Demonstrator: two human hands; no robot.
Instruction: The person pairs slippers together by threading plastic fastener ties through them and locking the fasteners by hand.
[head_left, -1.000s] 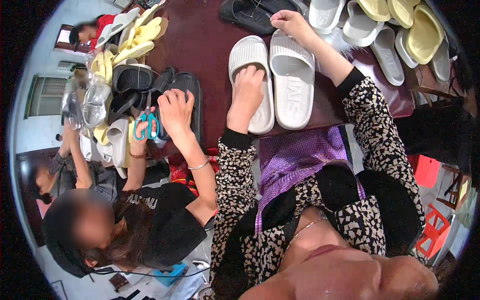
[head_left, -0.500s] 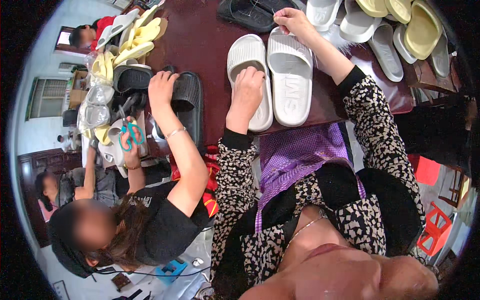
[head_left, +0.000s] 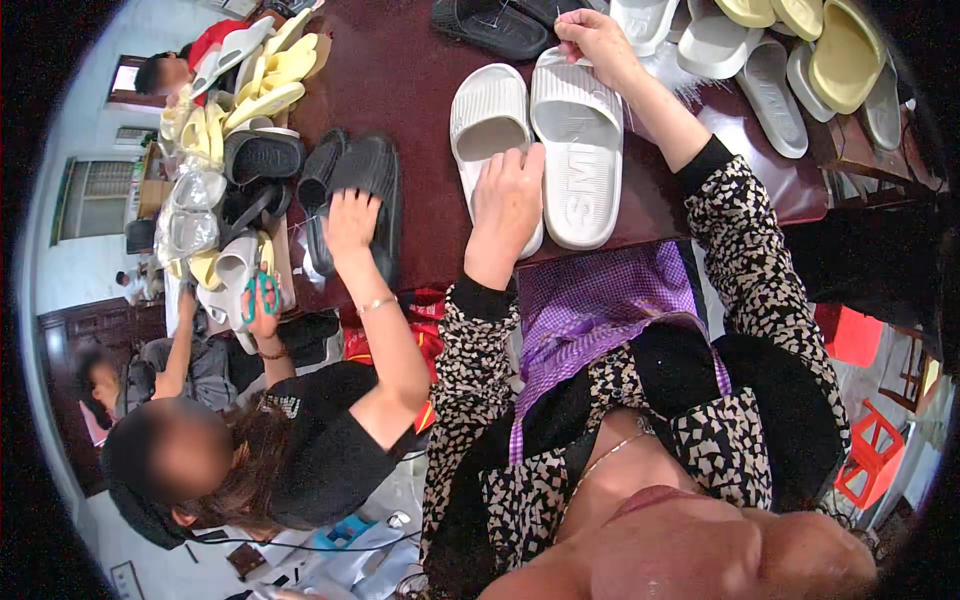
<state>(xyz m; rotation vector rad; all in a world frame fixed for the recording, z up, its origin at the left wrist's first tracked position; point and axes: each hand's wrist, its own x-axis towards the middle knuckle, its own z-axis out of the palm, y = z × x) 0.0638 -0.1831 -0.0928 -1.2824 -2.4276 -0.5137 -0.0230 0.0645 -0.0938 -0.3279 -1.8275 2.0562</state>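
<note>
Side by side in front of me lie two light grey slide slippers, the left slipper and the right slipper, strap ends away from me. My left hand is closed over the left slipper's inner edge, fingers bent at its footbed beside the other slipper. Just beyond the right slipper's far end, my right hand pinches thumb and finger together; what is between them is too small to make out. A pair of black slippers with thin pale strands on it lies near that hand.
Clear thin strands lie right of the slippers. Yellow slippers and grey ones pile up at the far right. At left, a co-worker's hand touches black slippers; their other hand holds teal-handled scissors. A red stool stands right.
My left hand has shifted slightly right and nearer to me on the left slipper. Both light slippers have shifted slightly. The co-worker's near hand has drawn back along the black slippers.
</note>
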